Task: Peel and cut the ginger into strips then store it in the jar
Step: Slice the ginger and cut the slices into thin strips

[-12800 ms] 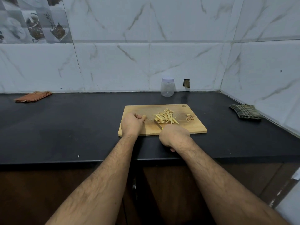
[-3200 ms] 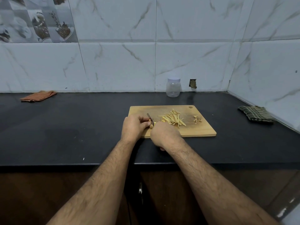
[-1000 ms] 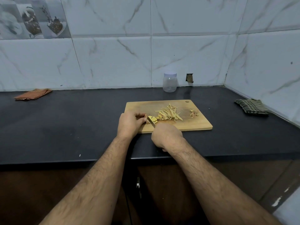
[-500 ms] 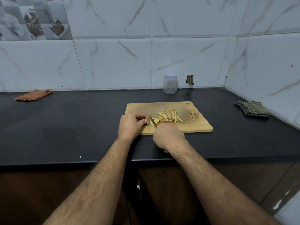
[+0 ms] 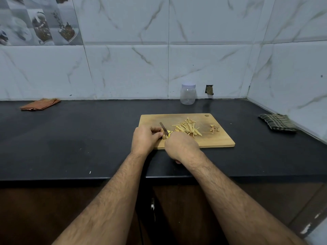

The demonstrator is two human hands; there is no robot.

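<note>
A wooden cutting board lies on the black counter. A pile of ginger strips sits at its middle, and a few peel scraps lie to the right. My left hand pinches a small ginger piece at the board's near left. My right hand grips a knife, its blade slanting up-left over the ginger piece; the handle is hidden in my fist. A clear plastic jar with a white lid stands closed by the back wall.
An orange cloth lies at the back left of the counter. A green checked cloth lies at the right near the corner wall. The counter's front edge runs just below my wrists.
The knife blade has lifted and tilted up-left against the ginger piece. My left hand still holds the piece; both hands stay at the board's near left.
</note>
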